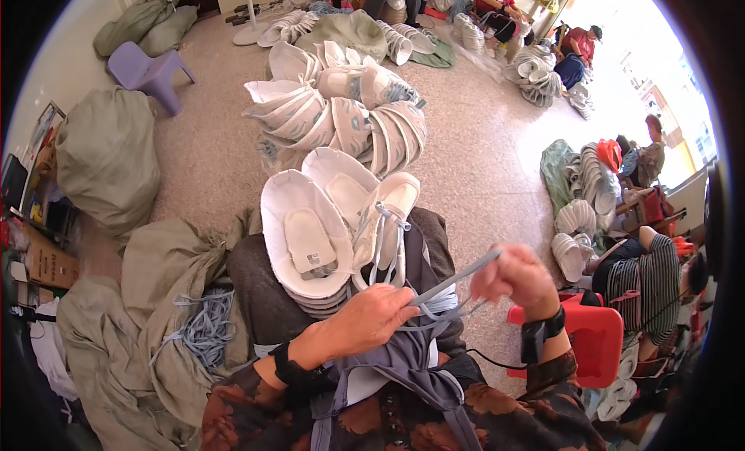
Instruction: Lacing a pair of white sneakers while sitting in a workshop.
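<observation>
Pulling grey-blue lace (458,279) straight at 4 o'clock between left hand (372,315), pinched closed on it at 6, and right hand (516,276), curled closed on it at 4, with laced shoe (370,240) at centre, stacked white shoes (304,237) at 9.

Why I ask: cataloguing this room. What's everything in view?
Held lace: 1, bluish, between hands
Laced shoe: 1, cream, beside stack
Stacked shoe pieces: several, white, centre
Lace bundle: 1, pale blue, lower left
Shoe piles: several, whitish, ahead, right
Sacks: several, olive, left, top
Chair: 1, purple, upper left
Plastic object: 1, red, right
Cardboard box: 1, brown, left
Other people: several, mixed clothing, top and right
Shelf clutter: uncountable, mixed, left
Left hand: 1, black wristband, on lace
Right hand: 1, black wristband, on lace
</observation>
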Available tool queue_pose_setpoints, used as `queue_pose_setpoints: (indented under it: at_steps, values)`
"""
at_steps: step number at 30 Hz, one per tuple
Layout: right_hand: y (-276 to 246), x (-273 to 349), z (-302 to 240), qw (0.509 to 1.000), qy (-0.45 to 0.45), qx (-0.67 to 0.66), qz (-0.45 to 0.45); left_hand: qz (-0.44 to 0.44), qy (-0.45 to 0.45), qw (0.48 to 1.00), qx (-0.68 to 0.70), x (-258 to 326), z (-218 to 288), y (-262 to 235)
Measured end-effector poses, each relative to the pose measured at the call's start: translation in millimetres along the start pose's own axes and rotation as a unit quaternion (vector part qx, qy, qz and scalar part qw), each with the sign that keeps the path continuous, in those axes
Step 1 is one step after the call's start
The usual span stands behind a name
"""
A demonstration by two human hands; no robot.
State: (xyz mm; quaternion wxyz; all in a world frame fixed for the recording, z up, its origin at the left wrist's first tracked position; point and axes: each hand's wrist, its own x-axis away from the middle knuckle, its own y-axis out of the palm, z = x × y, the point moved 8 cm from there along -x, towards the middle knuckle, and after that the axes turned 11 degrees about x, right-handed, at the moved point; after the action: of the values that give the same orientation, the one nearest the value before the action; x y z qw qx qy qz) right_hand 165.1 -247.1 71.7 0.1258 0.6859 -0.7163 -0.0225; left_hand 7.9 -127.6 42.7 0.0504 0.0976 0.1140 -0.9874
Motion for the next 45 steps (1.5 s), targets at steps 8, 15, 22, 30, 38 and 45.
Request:
queue_pose_setpoints:
  at_steps: [8,15,22,30,38,45]
  values:
    - [-41.8,-52.9,28.4,0.858,-0.067,0.431,0.273,0.035,0.093,0.995,-0.027,1.1,8.4,1.0]
    - [-5.0,-107.5,51.4,0.627,-0.161,0.72,0.248,0.04,0.074,0.996,-0.039,1.8,11.3,-2.2]
    - [-6.8,-114.8,32.5,0.703,-0.174,0.657,0.21,0.056,0.086,0.994,-0.023,2.4,6.0,-3.6]
    - [-17.0,-126.8,40.2,0.694,-0.176,0.637,0.287,0.074,0.117,0.99,-0.011,-3.9,9.6,-3.2]
    - [-27.4,-111.3,57.2,0.779,-0.016,0.555,0.291,0.074,0.085,0.994,-0.004,1.8,1.7,-7.4]
    - [-46.6,-115.7,37.5,0.823,-0.054,0.512,0.239,0.076,0.1,0.992,-0.012,4.2,4.7,-7.1]
